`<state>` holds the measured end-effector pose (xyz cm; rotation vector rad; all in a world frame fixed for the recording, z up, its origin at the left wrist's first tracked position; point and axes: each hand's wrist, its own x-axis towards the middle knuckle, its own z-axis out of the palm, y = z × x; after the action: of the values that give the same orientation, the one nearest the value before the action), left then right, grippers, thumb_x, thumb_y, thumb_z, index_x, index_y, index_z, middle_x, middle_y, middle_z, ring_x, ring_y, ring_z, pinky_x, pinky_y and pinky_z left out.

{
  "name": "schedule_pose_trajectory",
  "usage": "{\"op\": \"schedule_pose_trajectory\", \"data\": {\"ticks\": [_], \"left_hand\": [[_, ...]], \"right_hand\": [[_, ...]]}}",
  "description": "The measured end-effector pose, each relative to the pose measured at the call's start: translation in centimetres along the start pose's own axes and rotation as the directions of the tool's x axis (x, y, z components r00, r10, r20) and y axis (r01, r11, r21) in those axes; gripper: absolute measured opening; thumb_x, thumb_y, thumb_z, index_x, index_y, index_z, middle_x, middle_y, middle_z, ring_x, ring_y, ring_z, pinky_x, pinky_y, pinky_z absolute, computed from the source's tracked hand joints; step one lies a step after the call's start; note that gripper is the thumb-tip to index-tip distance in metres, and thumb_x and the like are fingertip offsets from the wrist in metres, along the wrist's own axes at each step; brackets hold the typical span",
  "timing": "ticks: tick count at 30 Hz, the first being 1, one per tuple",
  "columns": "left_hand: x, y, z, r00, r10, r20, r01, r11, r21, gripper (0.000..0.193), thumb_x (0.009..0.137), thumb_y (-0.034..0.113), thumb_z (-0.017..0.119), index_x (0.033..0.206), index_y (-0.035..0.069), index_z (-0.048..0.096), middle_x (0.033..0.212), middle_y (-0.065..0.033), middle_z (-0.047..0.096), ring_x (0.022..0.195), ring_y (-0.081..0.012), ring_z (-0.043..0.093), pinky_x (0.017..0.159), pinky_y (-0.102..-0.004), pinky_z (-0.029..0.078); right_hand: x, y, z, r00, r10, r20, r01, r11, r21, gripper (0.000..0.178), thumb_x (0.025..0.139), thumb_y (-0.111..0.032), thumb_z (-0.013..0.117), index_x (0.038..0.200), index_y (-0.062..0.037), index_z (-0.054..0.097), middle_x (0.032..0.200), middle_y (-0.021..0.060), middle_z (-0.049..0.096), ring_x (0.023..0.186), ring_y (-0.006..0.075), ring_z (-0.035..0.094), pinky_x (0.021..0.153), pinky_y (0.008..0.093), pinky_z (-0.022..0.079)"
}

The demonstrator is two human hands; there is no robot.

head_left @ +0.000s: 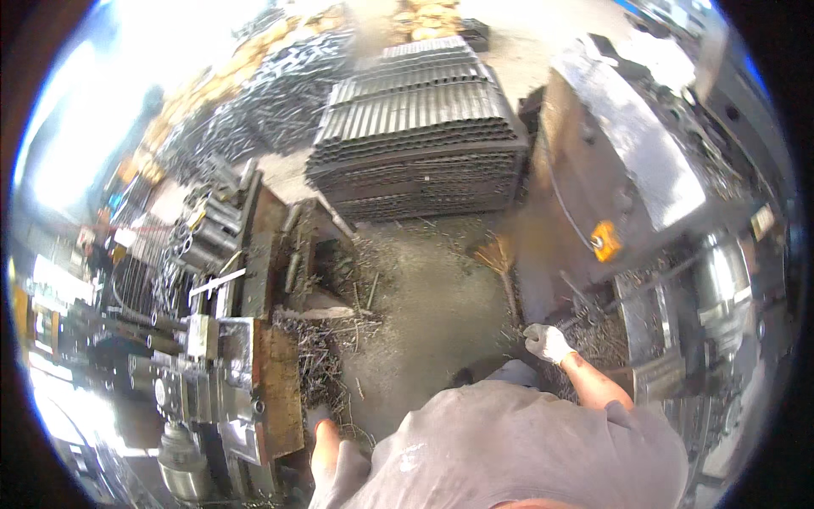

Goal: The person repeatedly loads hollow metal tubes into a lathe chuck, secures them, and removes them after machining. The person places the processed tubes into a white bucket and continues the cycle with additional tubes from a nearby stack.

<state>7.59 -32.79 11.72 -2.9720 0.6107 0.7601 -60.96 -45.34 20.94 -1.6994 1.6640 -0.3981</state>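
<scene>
The broom [504, 270] is the landmark, its bristles pointing away from the person. The right hand [548, 343], in a white glove, is just beside the near end of its handle, fingers curled; I cannot tell whether they grip it. The left hand [318, 416] is well left of the broom, near metal shavings [319, 360], too blurred to tell if open or closed. Beyond the broom and leftward stands a stack of ridged metal sheets [417, 174]; to its right hangs a yellow box [604, 242].
</scene>
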Motion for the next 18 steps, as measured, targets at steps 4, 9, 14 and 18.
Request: {"op": "schedule_pose_trajectory", "data": {"ticks": [4,9,14,18], "left_hand": [[-3.5,-9.5,0.2,0.978,-0.199,0.059,0.207,0.947,-0.245,0.060,0.095,0.053,0.062,0.132,0.007,0.073,0.133,-0.0206,0.073,0.118,-0.0396,0.071,0.096,-0.0499,0.055],[-12.1,-11.9,8.7,0.933,-0.212,0.291,0.301,0.902,-0.309,0.060,0.096,0.053,0.062,0.133,0.008,0.072,0.135,-0.0211,0.072,0.120,-0.0418,0.070,0.098,-0.0504,0.055],[-19.8,-6.8,12.6,0.911,-0.065,0.407,0.205,0.928,-0.311,0.059,0.096,0.052,0.062,0.134,0.009,0.072,0.136,-0.0216,0.071,0.122,-0.0440,0.068,0.100,-0.0509,0.055],[-19.6,-4.9,11.0,0.945,-0.137,0.296,0.226,0.929,-0.292,0.058,0.096,0.052,0.062,0.135,0.010,0.071,0.138,-0.0220,0.070,0.123,-0.0458,0.067,0.101,-0.0513,0.055]], "right_hand": [[8.3,3.4,3.8,0.906,-0.139,0.400,0.235,0.951,-0.201,0.033,0.088,-0.029,0.073,0.111,-0.0060,0.079,0.101,0.0149,0.080,0.087,0.0278,0.079,0.081,0.0377,0.062],[16.8,6.6,7.6,0.653,0.011,0.757,0.522,0.718,-0.461,0.028,0.095,-0.032,0.074,0.105,-0.0063,0.080,0.095,0.0114,0.081,0.072,0.0256,0.078,0.069,0.0371,0.063],[26.4,6.4,10.9,0.589,0.447,0.673,-0.016,0.839,-0.543,0.026,0.099,-0.034,0.071,0.107,-0.0109,0.081,0.103,0.0093,0.082,0.089,0.0277,0.079,0.079,0.0439,0.063],[37.0,1.0,12.3,0.385,-0.080,0.919,0.901,0.246,-0.356,0.025,0.084,-0.037,0.080,0.095,-0.0153,0.078,0.097,0.0095,0.079,0.092,0.0300,0.075,0.082,0.0422,0.060]]}}
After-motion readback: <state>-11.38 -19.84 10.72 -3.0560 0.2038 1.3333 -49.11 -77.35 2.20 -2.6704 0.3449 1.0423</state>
